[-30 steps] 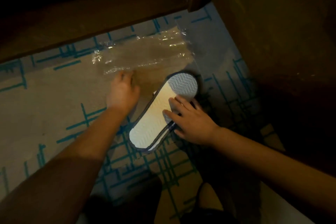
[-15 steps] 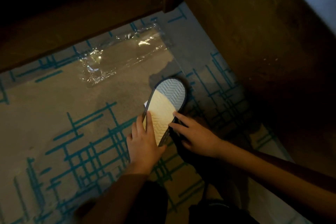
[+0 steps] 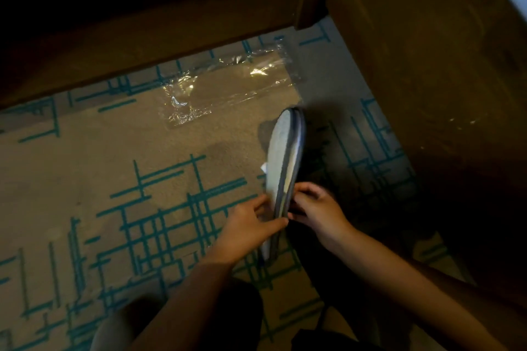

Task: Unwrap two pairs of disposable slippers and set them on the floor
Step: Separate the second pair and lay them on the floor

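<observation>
Both hands hold the flat pair of slippers [image 3: 285, 157] on edge above the patterned carpet [image 3: 114, 168], long axis running away from the person toward the empty plastic wrapper [image 3: 228, 88]. Left hand [image 3: 245, 231] and right hand [image 3: 316, 211] pinch its near end from either side.

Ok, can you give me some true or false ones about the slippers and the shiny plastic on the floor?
1. Both hands hold the slippers. True: the left hand and the right hand pinch the slippers near the end closer to the person.
2. The slippers lie flat on the carpet. False: they stand up on edge, pressed together.
3. The plastic wrapper is still around the slippers. False: it lies empty on the carpet, beyond them.
4. The carpet has teal lines on it. True.
5. The wrapper lies close to the dark wooden furniture. True.
</observation>
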The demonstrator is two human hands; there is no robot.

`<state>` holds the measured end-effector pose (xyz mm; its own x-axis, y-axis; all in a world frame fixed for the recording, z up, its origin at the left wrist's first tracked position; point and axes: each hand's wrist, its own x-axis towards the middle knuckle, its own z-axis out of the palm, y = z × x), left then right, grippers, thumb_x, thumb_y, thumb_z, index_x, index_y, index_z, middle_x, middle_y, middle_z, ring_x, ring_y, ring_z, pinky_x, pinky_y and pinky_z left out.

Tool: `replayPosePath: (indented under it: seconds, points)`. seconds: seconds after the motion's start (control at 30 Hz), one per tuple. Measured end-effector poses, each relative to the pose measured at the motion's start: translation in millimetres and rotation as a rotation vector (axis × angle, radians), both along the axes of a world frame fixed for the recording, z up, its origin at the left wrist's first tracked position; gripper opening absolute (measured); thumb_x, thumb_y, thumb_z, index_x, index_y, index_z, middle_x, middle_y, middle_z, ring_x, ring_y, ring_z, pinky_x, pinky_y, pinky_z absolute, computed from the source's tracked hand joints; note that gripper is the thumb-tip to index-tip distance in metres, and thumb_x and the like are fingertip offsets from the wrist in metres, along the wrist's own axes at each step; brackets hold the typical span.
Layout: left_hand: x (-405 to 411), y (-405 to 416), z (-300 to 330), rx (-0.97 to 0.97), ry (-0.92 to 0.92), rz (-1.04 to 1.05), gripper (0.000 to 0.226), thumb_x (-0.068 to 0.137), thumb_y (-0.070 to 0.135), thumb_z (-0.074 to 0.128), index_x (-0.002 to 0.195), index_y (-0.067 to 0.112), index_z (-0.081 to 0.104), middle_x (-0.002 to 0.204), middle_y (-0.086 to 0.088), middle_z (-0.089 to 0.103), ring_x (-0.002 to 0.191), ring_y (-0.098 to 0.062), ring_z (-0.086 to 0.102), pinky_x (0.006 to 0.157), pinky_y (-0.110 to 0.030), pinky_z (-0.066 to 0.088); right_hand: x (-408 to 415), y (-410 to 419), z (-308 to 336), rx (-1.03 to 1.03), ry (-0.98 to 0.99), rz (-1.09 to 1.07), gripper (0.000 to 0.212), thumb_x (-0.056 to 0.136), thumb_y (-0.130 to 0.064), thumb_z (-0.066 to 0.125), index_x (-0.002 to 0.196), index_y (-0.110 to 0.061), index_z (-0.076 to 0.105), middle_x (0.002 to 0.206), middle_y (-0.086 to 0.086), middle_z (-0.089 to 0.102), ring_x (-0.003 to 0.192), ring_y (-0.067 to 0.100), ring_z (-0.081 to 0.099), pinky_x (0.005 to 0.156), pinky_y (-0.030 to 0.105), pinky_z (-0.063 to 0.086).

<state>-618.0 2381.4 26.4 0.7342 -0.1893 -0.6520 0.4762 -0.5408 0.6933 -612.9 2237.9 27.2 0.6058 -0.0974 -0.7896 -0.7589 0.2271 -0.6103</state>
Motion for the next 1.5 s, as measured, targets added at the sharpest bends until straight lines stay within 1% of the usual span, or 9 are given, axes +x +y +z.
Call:
replayPosePath:
  seconds: [0.07,0.3,0.43,0.6,0.8,0.97,1.1,1.27,1.5]
  points:
    - [2.0,-3.9,1.7,-0.098,0.023,-0.014,0.038,0.075,0.009,0.071,0.090,0.041,0.057,0.092,0.018,0.063,0.098,-0.005,0.064,0.074,-0.004,0.046,0.5,-2.6,4.6,0.036,-0.017,-0.023,0.009,0.093,-0.018,0.053,0.086,-0.019,0.059,0.088,0.004,0.065,0.079,0.016,0.063,0.064,0.025,0.053]
    - [7.1,-9.9,2.5,-0.209,0.048,0.066,0.047,0.077,0.005,0.068,0.121,0.020,0.057,0.103,0.005,0.066,0.071,0.014,0.063,0.065,-0.003,0.048,1.3,-9.5,8.2,0.009,-0.100,0.063,0.010,0.088,-0.008,0.058,0.089,-0.018,0.055,0.085,0.003,0.065,0.063,0.003,0.067,0.055,0.020,0.057]
    - [9.8,9.4,-4.2,-0.208,0.099,0.316,0.040,0.084,0.006,0.061,0.123,0.013,0.056,0.101,-0.001,0.069,0.081,-0.005,0.066,0.071,-0.015,0.053,4.7,-22.5,3.2,-0.299,-0.135,-0.007,0.025,0.088,-0.005,0.056,0.113,-0.008,0.056,0.100,0.011,0.062,0.090,0.018,0.061,0.077,0.034,0.054]
    - [9.2,25.2,-13.6,-0.119,0.140,0.371,0.031,0.089,0.010,0.054,0.119,0.012,0.057,0.088,-0.005,0.068,0.069,-0.005,0.060,0.053,-0.011,0.050,14.7,-52.3,17.0,-0.608,-0.319,0.065,0.019,0.087,0.001,0.053,0.104,0.000,0.062,0.082,0.003,0.060,0.066,0.000,0.054,0.056,0.004,0.041]
    - [21.3,5.2,0.0,0.003,0.116,0.292,0.024,0.091,0.029,0.051,0.107,0.016,0.065,0.095,-0.004,0.062,0.089,-0.017,0.058,0.087,-0.040,0.052,18.0,-56.3,23.9,-0.438,-0.257,-0.029,0.017,0.091,-0.006,0.053,0.105,-0.014,0.058,0.096,0.007,0.063,0.095,0.023,0.060,0.083,0.039,0.048]
    - [33.7,14.6,26.9,-0.136,0.037,0.426,0.030,0.090,0.035,0.048,0.110,0.018,0.063,0.105,-0.005,0.064,0.102,-0.020,0.060,0.095,-0.041,0.048,13.5,-38.2,23.3,-0.275,-0.185,-0.045,0.016,0.092,-0.008,0.052,0.095,-0.023,0.056,0.086,-0.007,0.059,0.079,0.009,0.057,0.074,0.029,0.048]
    - [34.2,11.9,11.6,0.098,-0.136,0.194,0.044,0.086,0.033,0.055,0.127,0.018,0.050,0.116,-0.005,0.059,0.109,-0.023,0.056,0.097,-0.041,0.048,21.9,-38.3,17.2,-0.468,-0.227,0.030,0.020,0.092,-0.003,0.048,0.107,-0.008,0.060,0.098,0.005,0.064,0.074,0.008,0.056,0.055,0.009,0.044]
    - [49.8,17.4,-20.2,0.619,-0.396,-0.729,0.078,0.086,0.035,0.053,0.146,0.034,0.002,0.158,-0.009,-0.015,0.145,-0.031,-0.009,0.115,-0.055,0.014,37.3,-62.4,7.6,-0.661,-0.169,0.112,0.033,0.092,-0.003,0.044,0.123,-0.005,0.055,0.123,0.020,0.060,0.109,0.031,0.056,0.084,0.031,0.041]
    - [30.4,12.3,-22.1,0.616,-0.420,-0.684,0.068,0.088,0.034,0.053,0.145,0.027,0.018,0.153,-0.018,0.014,0.137,-0.034,0.022,0.110,-0.046,0.034,44.9,-80.2,7.5,-0.610,-0.161,0.154,0.035,0.092,-0.004,0.045,0.124,-0.008,0.056,0.124,0.017,0.060,0.112,0.030,0.056,0.089,0.035,0.044]
